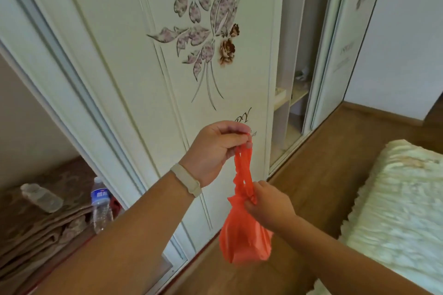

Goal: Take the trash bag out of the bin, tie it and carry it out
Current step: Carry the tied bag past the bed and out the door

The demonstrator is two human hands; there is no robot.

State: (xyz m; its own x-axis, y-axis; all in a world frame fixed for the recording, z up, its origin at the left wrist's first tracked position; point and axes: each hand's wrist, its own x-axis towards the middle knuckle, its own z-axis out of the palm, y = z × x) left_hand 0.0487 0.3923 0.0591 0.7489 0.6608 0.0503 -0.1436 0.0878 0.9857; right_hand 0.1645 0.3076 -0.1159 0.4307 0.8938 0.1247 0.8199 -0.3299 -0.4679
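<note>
A small red-orange plastic trash bag (242, 239) hangs in the air in front of a white wardrobe door. My left hand (213, 148) pinches the tops of the bag's two stretched handles, held up above the bag. Lower down, my right hand (268, 206) grips the bag's gathered neck, where the handles meet the body. The bag's body bulges below my right hand. No bin is in view.
A white sliding wardrobe (148, 60) with a flower print fills the middle. Its open left section holds folded cloth, an upright water bottle (102, 206) and a lying bottle (42, 196). A cream fluffy bed cover (393, 211) lies at the right over the wooden floor (318, 175).
</note>
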